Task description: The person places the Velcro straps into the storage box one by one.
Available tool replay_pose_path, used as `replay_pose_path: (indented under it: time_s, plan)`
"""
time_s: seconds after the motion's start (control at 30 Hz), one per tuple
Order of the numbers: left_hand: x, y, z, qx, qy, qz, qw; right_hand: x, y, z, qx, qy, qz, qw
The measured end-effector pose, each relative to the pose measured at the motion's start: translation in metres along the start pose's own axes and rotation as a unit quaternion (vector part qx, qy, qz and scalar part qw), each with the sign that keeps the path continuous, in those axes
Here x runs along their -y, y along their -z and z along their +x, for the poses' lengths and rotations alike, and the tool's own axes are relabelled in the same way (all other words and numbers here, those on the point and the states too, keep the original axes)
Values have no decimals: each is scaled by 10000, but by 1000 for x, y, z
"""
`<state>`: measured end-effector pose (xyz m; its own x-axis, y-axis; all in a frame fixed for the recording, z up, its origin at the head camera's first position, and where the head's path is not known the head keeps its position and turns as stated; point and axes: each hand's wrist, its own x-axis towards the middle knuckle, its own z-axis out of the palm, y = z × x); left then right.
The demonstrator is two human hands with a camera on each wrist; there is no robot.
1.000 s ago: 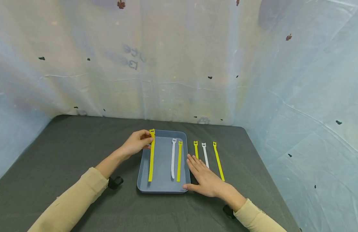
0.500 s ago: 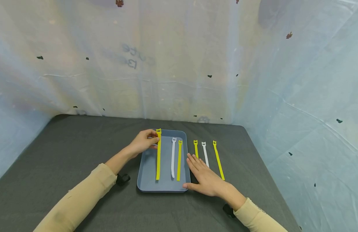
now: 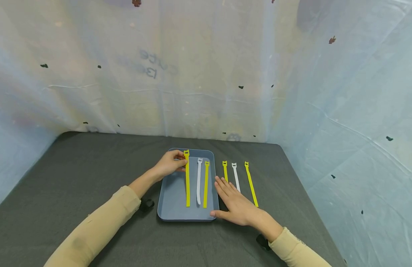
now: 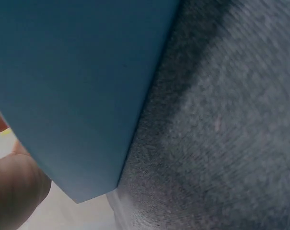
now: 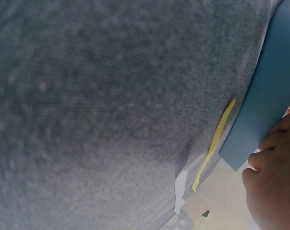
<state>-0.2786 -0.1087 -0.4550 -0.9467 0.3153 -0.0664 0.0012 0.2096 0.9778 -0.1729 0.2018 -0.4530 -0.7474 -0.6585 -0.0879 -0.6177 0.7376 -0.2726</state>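
A person in tan sleeves sits at a dark grey felt-covered surface (image 3: 92, 167) closed in by pale plastic sheeting. A shallow blue-grey tray (image 3: 174, 205) lies between the hands. The left hand (image 3: 170, 164) pinches the slotted head end of a long yellow strap tie (image 3: 187, 185) between thumb and fingers, at the tray's far edge, with the rest of the tie trailing straight toward the person along the tray floor. Just beside it in the tray lie a white tie (image 3: 199, 183) and a second yellow tie (image 3: 206, 185), parallel and apart. The right hand (image 3: 237, 205) rests flat on the surface beside the tray's right rim, fingers straight and slightly spread, thumb touching the tray's near right corner. Three more ties lie on the surface past its fingertips: a short yellow one (image 3: 225, 170), a white one (image 3: 236, 177) and a longer yellow one (image 3: 250, 183). The held tie looks very light, thin and limp, likely a soft fabric fastener that droops when lifted, not fragile and not slippery. The wider head end seems the best place to grip, as it gives the fingers most to hold. The wrist views show only blurred tray edge and felt.
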Motion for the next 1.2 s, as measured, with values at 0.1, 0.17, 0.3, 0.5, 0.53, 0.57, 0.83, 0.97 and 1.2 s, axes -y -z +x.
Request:
replay_pose_path:
  time_s: [0.1,0.17,0.3,0.5,0.53,0.57,0.83,0.97,1.2]
  plan:
    - [1,0,2,16,74,-23,10000,1,1,0,22,-19,7,10000]
    - [1,0,3,20,85,-23,10000,2,2,0,34,-32,11,10000]
    - [1,1,6,63,92,10,9999,1,1,0,25,-28,-1,10000]
    - [2,-2,13,161,218,72,9996,0,2,1,51,-53,7,10000]
    - [3,-2,15,175,228,89,9995,1,2,1,53,-56,20,10000]
    - [4,-3,17,195,229,119,9995,1,2,1,50,-49,28,10000]
    - [8,-8,25,338,385,219,9984,-1,-1,1,54,18,17,10000]
    - [9,-9,26,385,321,373,9980,-2,-2,2,32,48,-20,10000]
    - [13,-10,31,448,92,995,9940,-2,-1,2,26,67,-33,10000]
